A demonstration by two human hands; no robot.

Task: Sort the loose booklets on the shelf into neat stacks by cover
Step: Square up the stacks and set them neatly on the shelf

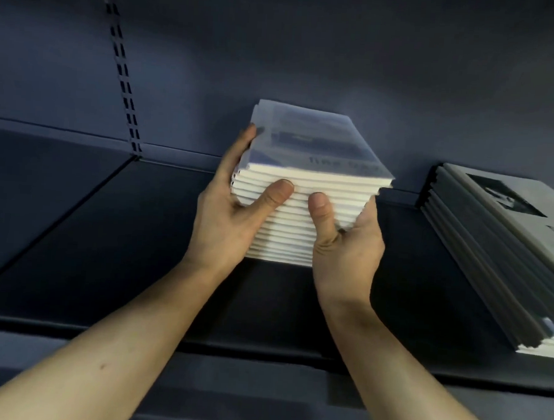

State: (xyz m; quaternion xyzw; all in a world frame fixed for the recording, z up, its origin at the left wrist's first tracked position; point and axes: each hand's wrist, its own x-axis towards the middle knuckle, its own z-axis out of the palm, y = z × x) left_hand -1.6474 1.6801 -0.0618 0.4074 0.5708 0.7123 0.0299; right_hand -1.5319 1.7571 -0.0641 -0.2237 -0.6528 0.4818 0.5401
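Tall stack of pale-covered booklets [305,192] at mid-shelf, white page edges toward the camera, top cover blurred, upper booklets fanned slightly out of line. Clamped from both sides: left hand [234,204] wrapped round the left edge, thumb pressed on the front page edges; right hand [347,245] cupping the right side, thumb up against the same face. Dark shelf [107,233] underneath. Off to the right, well apart, second stack of dark-grey-covered booklets [505,241], lying flat.
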